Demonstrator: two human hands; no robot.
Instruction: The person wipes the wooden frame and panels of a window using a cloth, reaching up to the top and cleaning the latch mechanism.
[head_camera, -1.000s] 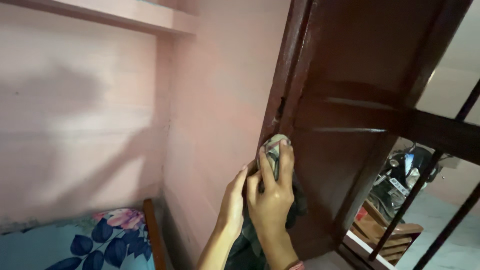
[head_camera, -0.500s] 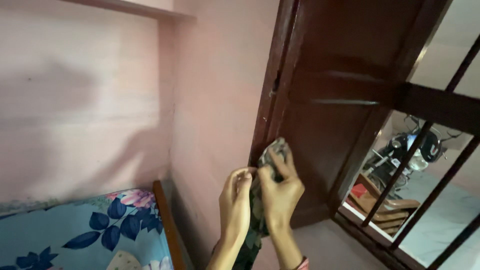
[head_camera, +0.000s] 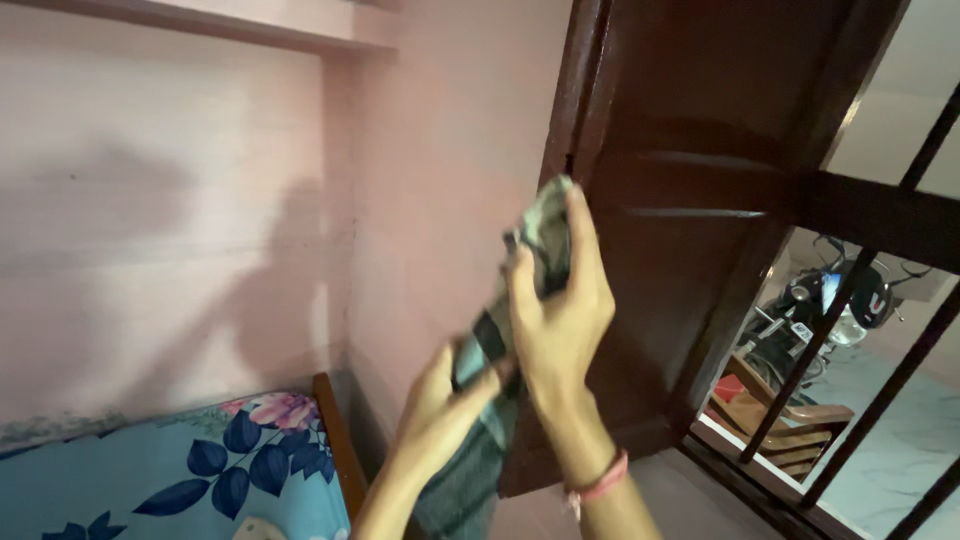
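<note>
Right hand (head_camera: 560, 315) up against the dark brown wooden shutter (head_camera: 690, 260), fingers clenched around the top of a greenish checked cloth (head_camera: 510, 330), cloth bunched under fingertips at about 12 o'clock of the palm, pressed at the shutter's hinge edge where it meets the door frame (head_camera: 575, 110). Pink band on the right wrist (head_camera: 600, 485). Left hand (head_camera: 440, 405) lower, at 7 o'clock from the right hand, grasping the same cloth further down, thumb and fingers pinched over a fold; cloth runs between the two hands on a diagonal, then hangs down past the left hand toward 6 o'clock, tail going out of view at the bottom edge. Both hands blurred, exact finger placement on the left hard to tell. Pink wall (head_camera: 200, 200) fills the 9 o'clock side, with a ledge (head_camera: 250, 22) at 11 o'clock and shadows of the arms on it. Bed with a blue floral sheet (head_camera: 170, 470) at 7 o'clock, its brown wooden edge (head_camera: 335, 440) just beside the left forearm. At 3 to 4 o'clock, dark window bars (head_camera: 880, 380) slanting; behind them a parked scooter (head_camera: 830, 310) and stacked wooden planks (head_camera: 790, 420) on a pale floor outside, well apart from the hands
</note>
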